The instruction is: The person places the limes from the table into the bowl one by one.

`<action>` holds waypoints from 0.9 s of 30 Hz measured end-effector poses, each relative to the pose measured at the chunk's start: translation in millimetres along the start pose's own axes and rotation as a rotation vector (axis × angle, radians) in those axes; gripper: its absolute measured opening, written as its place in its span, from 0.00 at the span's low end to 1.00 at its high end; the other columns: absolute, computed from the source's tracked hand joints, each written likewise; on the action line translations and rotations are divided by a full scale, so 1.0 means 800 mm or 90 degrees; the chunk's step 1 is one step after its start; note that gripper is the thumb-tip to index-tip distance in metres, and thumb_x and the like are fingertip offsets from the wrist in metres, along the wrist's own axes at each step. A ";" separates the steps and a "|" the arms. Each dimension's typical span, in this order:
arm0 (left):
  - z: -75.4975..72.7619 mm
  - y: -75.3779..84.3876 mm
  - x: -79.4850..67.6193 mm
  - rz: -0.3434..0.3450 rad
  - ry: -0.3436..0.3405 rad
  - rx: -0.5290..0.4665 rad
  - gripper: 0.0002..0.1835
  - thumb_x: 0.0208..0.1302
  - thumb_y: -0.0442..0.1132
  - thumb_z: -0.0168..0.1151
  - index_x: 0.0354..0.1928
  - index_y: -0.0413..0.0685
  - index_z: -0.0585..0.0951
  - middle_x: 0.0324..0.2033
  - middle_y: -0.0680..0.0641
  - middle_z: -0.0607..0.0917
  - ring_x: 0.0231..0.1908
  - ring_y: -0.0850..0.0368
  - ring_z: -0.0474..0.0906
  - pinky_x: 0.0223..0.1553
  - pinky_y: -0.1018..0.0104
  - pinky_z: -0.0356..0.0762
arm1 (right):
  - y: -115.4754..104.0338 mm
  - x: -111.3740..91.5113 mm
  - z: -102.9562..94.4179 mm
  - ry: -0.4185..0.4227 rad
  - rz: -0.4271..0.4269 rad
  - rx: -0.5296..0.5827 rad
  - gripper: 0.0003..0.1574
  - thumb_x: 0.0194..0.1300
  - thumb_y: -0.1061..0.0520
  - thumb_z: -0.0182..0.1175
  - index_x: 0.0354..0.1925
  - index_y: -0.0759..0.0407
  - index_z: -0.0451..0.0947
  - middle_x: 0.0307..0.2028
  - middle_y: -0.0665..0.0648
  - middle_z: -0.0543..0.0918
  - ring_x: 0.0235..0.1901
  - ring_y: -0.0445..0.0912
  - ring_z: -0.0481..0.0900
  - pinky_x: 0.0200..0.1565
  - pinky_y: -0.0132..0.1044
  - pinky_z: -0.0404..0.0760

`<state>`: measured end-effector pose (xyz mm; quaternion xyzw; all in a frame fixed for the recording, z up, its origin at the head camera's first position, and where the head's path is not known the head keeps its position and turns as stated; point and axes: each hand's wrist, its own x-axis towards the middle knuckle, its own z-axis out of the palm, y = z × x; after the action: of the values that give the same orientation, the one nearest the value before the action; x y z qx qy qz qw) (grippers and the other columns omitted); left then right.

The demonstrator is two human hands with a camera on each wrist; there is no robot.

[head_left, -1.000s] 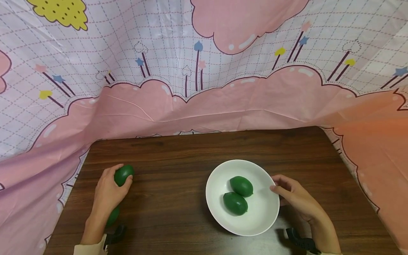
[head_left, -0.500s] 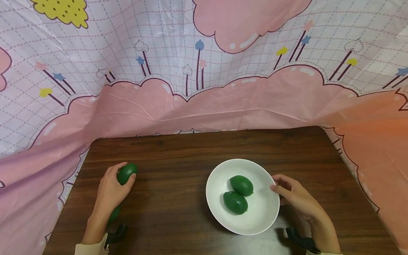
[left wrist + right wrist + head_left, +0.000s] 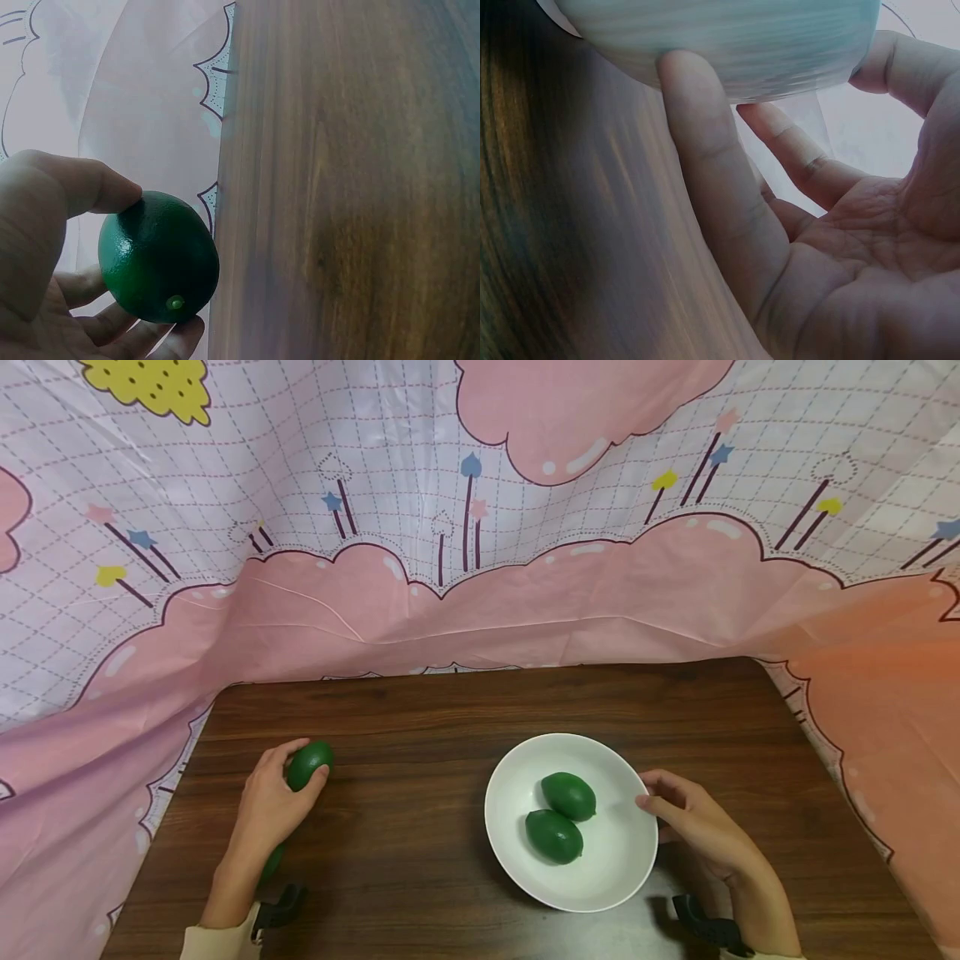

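My left hand (image 3: pixel 273 806) grips a dark green lime (image 3: pixel 309 766) between thumb and fingers, over the left side of the table. In the left wrist view, the lime (image 3: pixel 159 259) shows its small pale stem nub. Partly hidden behind the left wrist is another lime (image 3: pixel 272 863). My right hand (image 3: pixel 708 835) holds the right side of a white bowl (image 3: pixel 618 860), its thumb over the rim and its fingers against the outside. Two limes (image 3: pixel 568 796) lie side by side in the bowl. The right wrist view shows fingertips (image 3: pixel 690 71) at the bowl's outer wall.
A dark brown wooden table (image 3: pixel 405 752) lies under everything. Behind it and along its sides hangs a pink and white patterned cloth (image 3: pixel 450 618). Black mounts (image 3: pixel 281 907) are strapped to both wrists.
My left hand has moved a little to the right and away from me, carrying the lime. The lime behind that wrist shows less now. My right hand and the bowl stay in place.
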<state>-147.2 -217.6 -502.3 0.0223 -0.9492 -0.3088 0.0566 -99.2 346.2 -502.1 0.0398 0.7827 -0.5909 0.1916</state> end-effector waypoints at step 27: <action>0.009 0.024 -0.013 0.012 -0.032 -0.020 0.32 0.71 0.51 0.68 0.71 0.43 0.76 0.58 0.33 0.81 0.50 0.39 0.81 0.38 0.60 0.77 | -0.002 -0.001 0.000 0.001 0.015 -0.009 0.30 0.79 0.52 0.59 0.70 0.66 0.71 0.56 0.68 0.79 0.47 0.48 0.82 0.43 0.48 0.91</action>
<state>-137.6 -197.1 -497.7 0.0049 -0.9454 -0.3239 0.0358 -98.8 345.5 -500.1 0.0483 0.7862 -0.5832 0.1986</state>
